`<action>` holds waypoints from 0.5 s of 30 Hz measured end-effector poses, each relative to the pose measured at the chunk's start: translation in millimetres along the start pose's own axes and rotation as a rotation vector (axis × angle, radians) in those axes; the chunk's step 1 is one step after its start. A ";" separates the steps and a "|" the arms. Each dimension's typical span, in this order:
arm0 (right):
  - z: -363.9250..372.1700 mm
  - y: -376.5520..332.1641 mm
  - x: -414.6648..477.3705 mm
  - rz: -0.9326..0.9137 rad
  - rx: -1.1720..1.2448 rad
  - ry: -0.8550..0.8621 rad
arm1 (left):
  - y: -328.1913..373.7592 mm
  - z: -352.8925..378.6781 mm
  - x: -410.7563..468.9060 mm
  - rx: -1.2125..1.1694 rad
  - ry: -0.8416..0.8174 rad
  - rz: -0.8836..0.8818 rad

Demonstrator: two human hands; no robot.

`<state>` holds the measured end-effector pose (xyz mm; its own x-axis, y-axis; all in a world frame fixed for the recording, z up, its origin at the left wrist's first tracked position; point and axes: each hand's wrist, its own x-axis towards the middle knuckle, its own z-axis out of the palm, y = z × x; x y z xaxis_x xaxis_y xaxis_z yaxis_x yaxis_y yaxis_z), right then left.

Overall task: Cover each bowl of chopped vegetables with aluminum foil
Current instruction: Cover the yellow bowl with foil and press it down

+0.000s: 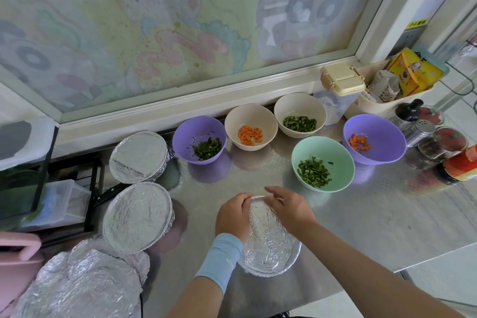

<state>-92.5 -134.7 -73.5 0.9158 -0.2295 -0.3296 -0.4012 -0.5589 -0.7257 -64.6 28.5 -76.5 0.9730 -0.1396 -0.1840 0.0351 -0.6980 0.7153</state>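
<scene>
Left hand [233,217]: fingers curled over the far left edge of the foil sheet [268,245], gripping it at the rim; a blue cuff [219,258] sits on the wrist.
Right hand [289,212]: laid on the same sheet with fingers fairly straight, pressing and not gripping.
Foil sheet: stretched over the near bowl [286,267], which stands on the surface [361,214] directly under both hands; its contents are hidden.
Handling: we judge the sheet thin, light, easily torn and apt to keep any crease. It is best taken at the overhanging edge and folded down round the rim, not pushed in at the unsupported middle.
Covered bowls: two at the left, the far covered bowl [139,156] and the nearer covered bowl [138,215]; contents unseen.
Loose foil [85,284]: crumpled heap at lower left, just beside the nearer covered bowl.
Open bowls, back row: left purple bowl [183,134] with green pieces; tan bowl [237,119] with diced carrot; second tan bowl [289,106] with green pieces.
Open bowls, right: mint bowl [335,147] with green pieces; right purple bowl [382,126] with diced carrot.
Progress: we count five bowls uncovered.
</scene>
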 end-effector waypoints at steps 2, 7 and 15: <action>-4.8 0.6 1.3 0.017 0.031 0.041 | -0.7 -2.0 -0.5 -0.003 0.015 -0.031; 2.4 5.8 -3.8 -0.010 0.006 0.119 | 5.8 -2.2 6.6 -0.054 -0.065 0.096; 7.8 8.7 -0.5 0.006 -0.028 0.081 | 4.0 5.5 7.2 -0.049 -0.062 0.101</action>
<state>-96.6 -133.2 -84.3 0.9122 -0.2957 -0.2836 -0.4073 -0.5793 -0.7060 -58.7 20.8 -78.7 0.9563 -0.2513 -0.1496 -0.0494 -0.6429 0.7643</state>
